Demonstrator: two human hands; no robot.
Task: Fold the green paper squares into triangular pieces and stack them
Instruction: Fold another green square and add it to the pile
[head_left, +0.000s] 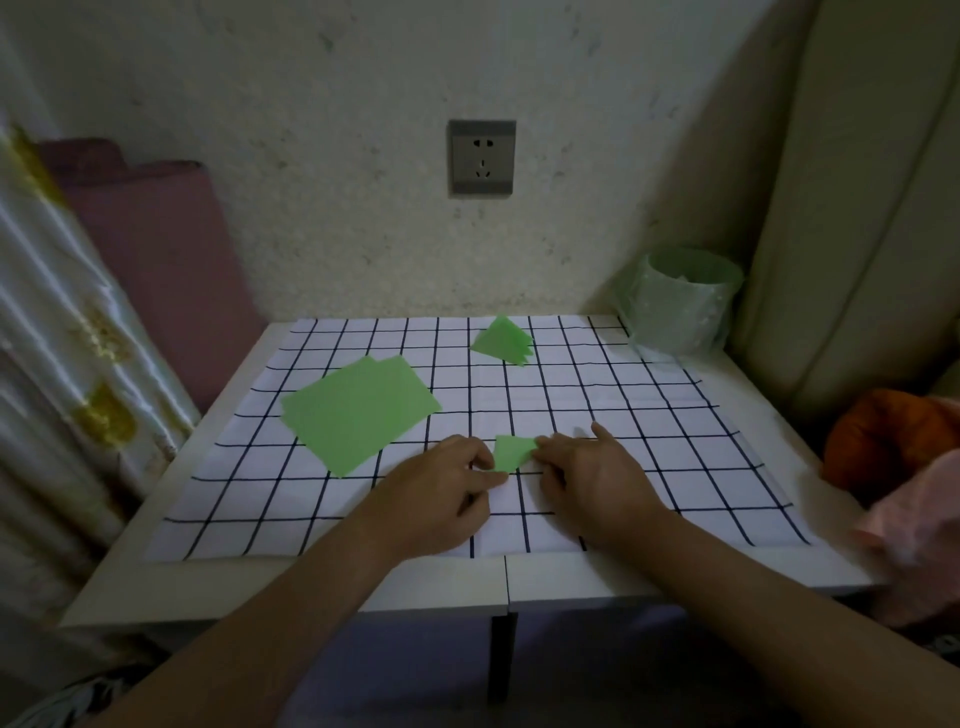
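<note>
Left hand (447, 483) and right hand (597, 483) pinch the folded piece (511, 451) between them; the stack (503, 340) lies far, straight ahead.

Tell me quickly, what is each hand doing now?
Left hand: pinches the folded green paper piece, left corner.
Right hand: touches its right corner; grip cannot be told.

Dim room: speckled wall (337, 104) with socket (482, 158), white table (571, 577), curtain (62, 338) beside.
</note>
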